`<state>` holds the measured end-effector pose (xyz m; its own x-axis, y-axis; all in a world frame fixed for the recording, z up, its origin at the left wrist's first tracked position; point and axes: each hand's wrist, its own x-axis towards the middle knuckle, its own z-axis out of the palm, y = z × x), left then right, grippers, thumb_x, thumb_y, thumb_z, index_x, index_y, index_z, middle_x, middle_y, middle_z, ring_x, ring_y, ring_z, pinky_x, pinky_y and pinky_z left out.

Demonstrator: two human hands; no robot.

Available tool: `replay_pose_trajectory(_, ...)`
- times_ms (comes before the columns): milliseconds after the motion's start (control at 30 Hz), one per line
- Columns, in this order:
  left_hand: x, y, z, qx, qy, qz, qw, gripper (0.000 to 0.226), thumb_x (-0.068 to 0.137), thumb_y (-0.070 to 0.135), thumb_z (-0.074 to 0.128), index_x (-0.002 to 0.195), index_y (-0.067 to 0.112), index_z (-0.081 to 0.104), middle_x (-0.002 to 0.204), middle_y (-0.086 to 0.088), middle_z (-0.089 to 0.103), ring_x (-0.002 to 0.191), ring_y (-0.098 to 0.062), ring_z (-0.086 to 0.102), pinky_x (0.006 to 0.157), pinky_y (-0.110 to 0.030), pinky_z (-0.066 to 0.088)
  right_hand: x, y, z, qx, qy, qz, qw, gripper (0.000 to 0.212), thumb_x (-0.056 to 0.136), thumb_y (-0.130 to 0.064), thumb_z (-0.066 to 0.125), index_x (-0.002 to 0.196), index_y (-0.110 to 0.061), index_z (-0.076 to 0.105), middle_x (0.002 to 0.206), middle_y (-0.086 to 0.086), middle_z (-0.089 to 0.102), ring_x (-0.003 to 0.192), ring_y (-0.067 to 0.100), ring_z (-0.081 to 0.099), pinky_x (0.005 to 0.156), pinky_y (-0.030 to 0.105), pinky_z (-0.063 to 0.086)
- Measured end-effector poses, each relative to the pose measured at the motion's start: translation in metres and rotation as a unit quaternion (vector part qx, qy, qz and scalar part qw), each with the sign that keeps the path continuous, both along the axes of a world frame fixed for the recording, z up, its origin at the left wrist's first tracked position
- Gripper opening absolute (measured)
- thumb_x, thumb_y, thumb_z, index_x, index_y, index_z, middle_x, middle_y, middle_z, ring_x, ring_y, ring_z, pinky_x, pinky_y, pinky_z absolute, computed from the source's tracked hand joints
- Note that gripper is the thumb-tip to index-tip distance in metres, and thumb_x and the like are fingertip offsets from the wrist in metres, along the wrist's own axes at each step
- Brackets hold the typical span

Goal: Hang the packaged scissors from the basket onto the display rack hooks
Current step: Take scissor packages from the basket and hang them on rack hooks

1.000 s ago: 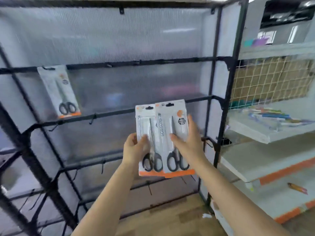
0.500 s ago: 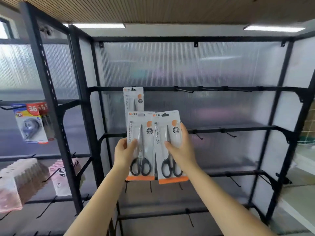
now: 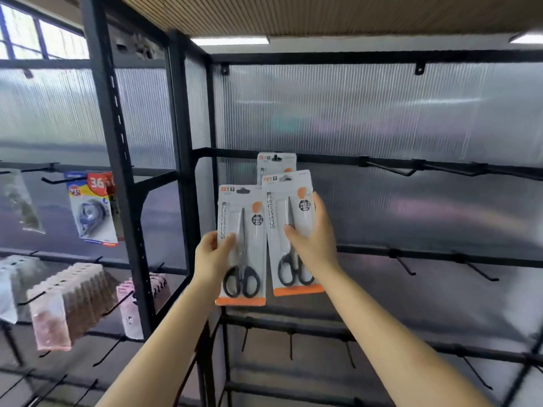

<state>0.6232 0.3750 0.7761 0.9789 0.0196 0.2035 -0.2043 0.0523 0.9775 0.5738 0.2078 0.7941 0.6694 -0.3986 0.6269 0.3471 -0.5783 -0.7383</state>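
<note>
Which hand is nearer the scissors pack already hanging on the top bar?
Right. The right hand is just below the hung pack; the left hand is lower and further left.

The right hand (image 3: 313, 245) has lifted its scissors pack (image 3: 289, 230) above the left-hand pack (image 3: 242, 245), toward the hung pack (image 3: 276, 164).

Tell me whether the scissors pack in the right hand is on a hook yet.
Not yet. The right hand holds its scissors pack below the top rail, its hang hole free.
</note>
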Motion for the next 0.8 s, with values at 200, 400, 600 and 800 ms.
replay_pose_trajectory(200,0.033,-0.004,0.018,0.005,-0.018,0.051,0.999,0.016,0.094,0.022,0.057,0.102,0.008,0.054,0.083,0.001,0.056,0.069,-0.007,0.052,0.051,-0.014,0.038,0.044,-0.007,0.028,-0.006,-0.031,0.021,0.999,0.073,0.082,-0.013,0.066,0.145,-0.021,0.029,0.142,-0.004,0.042,0.124,0.008,0.042,0.095,0.023,0.038)
replay_pose_trajectory(400,0.047,-0.004,0.013,0.022,-0.032,0.079,0.996,0.017,0.094,0.019,0.056,0.101,0.004,0.056,0.081,0.001,0.055,0.071,-0.011,0.05,0.055,-0.016,0.039,0.071,-0.01,0.024,-0.029,-0.057,0.004,0.998,0.067,0.081,-0.016,0.066,0.141,-0.019,0.035,0.133,0.0,0.049,0.113,0.017,0.05,0.089,0.022,0.04)
replay_pose_trajectory(600,0.053,-0.006,0.01,0.017,-0.031,0.095,0.995,0.013,0.094,0.019,0.056,0.099,0.007,0.055,0.078,0.004,0.054,0.067,-0.006,0.049,0.055,-0.015,0.037,0.081,-0.014,0.018,-0.029,-0.063,0.018,0.997,0.063,0.085,-0.01,0.065,0.14,-0.019,0.036,0.137,-0.007,0.044,0.101,-0.001,0.038,0.074,-0.007,0.029)
replay_pose_trajectory(800,0.055,-0.006,0.006,0.017,-0.034,0.1,0.994,0.013,0.095,0.02,0.055,0.098,0.007,0.055,0.077,0.004,0.052,0.069,-0.009,0.048,0.058,-0.019,0.037,0.097,-0.025,0.021,-0.083,-0.005,-0.02,0.996,0.064,0.089,-0.017,0.061,0.143,-0.027,0.027,0.135,-0.001,0.044,0.095,0.016,0.052,0.066,0.017,0.034)
